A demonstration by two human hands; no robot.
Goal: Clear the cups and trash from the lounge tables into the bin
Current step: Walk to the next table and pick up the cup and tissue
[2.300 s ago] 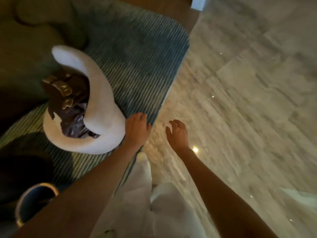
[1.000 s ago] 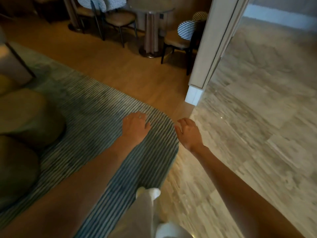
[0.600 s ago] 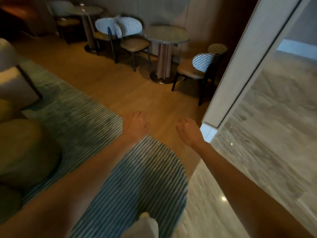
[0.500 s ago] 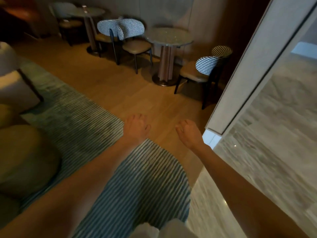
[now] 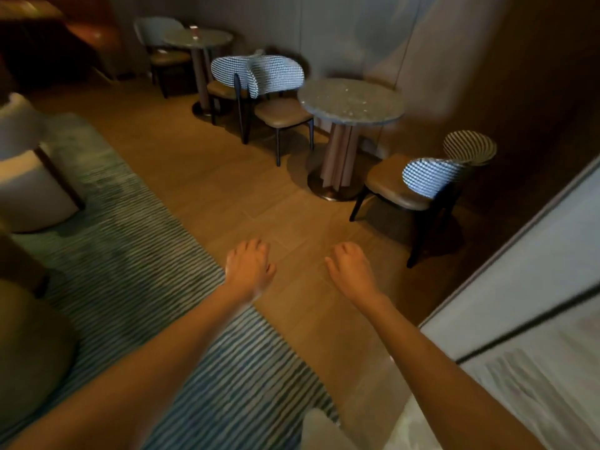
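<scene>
Two empty hands, tables far ahead

Both hands hang palm-down over the wood floor (image 5: 227, 190), fingers loosely curled with nothing in them. The left hand (image 5: 249, 269) sits just past the edge of the striped rug (image 5: 136, 254); the right hand (image 5: 352, 271) is beside it, a gap of bare floor between them.

The near table (image 5: 350, 102), round with a speckled stone top, stands well beyond the hands, ahead and a little right; no cup or trash shows on its top. A checked chair (image 5: 276, 89) is on its left and another chair (image 5: 418, 183) on its right, the latter closest to the right hand. The far table (image 5: 198, 39) stands further off to the left, with a small object (image 5: 193, 27) on top, too blurred to tell what it is. A second pair of chairs flanks it.

At left, a pale armchair (image 5: 22, 164) rests on the rug. A light wall panel (image 5: 532, 271) rises at the right edge
</scene>
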